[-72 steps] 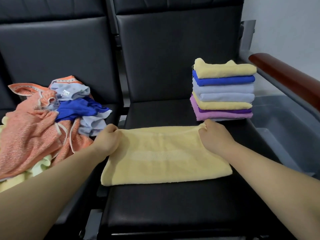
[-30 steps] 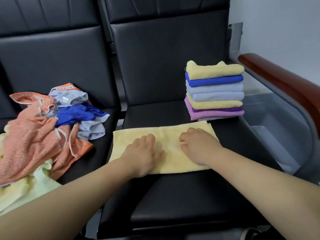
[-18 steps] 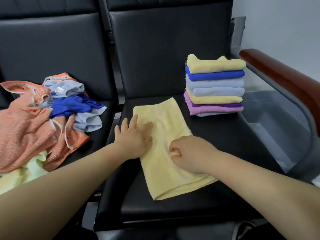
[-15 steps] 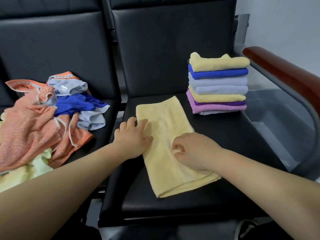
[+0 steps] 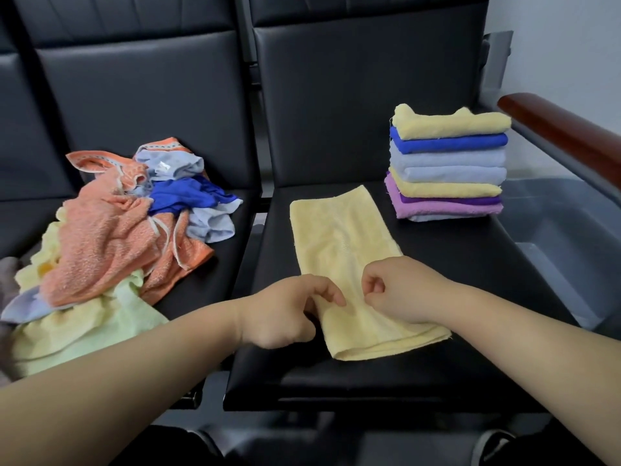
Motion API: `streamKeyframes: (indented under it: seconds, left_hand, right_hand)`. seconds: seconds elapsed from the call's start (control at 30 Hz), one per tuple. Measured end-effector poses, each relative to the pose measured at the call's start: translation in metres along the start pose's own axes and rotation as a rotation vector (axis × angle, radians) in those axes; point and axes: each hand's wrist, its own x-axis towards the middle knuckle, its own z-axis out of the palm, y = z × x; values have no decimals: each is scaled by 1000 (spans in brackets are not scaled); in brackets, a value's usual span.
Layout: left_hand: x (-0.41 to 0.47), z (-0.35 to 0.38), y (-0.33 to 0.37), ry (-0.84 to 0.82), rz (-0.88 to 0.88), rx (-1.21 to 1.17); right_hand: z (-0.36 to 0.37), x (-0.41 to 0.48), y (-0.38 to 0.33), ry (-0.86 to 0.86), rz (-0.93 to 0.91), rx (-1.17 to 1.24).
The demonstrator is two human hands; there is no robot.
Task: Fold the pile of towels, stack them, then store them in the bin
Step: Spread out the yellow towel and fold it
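Yellow towel [image 5: 339,237] lies as a long folded strip on the black seat [image 5: 463,290] in the middle. Its near end is close to the front edge of the seat and its far end points toward the backrest [image 5: 353,95]. The strip is a little slanted, with the near end more to the right. A band of bare seat shows between the near end and the front edge. To the right of the towel the seat is bare up to its right edge. To the left only a thin margin separates the towel from the gap between the two seats.

The left hand [image 5: 282,314] is at the left edge of the towel, near its near end. Its fingers are curled and pinch the fabric, which is creased there. The right hand [image 5: 400,290] sits on the towel near the left one but not touching it. Its fingers are curled into a loose fist, and I cannot tell if they hold fabric or only press on it.

On the left seat [image 5: 215,277] a pile [image 5: 111,230] of unfolded towels in orange, blue, pale lilac and light green spreads wide and nearly reaches the seat's right edge. At the far right corner of the middle seat stands the stack [image 5: 447,169] of folded towels, well apart from the yellow towel, with a yellow one on top. Right of the seat, below a brown armrest [image 5: 554,129], the grey bin [image 5: 564,230] shows in part. Farthest, at the upper right, is a pale wall [image 5: 554,45].
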Motion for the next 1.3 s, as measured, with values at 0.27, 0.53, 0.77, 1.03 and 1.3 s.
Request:
streamKeyframes:
  seconds: [0.27,0.53,0.77,1.03,1.3]
  left_hand:
    - [5,8,9,190,100,99]
    - [17,-5,11,450,-11,-319]
    - [20,-10,7,569,-48,-391]
    - [24,-18,4,557,-111,-462]
    - [19,-34,-7,382,-288,-573]
  right_hand:
    - [-10,-22,6,-114,38,261]
    - [-7,-27,1,-39,50,121]
    - [-11,-35,-14,-53,74,49]
    - [-9,-10,5,171,163,191]
    - [-18,11,32,138,347,861]
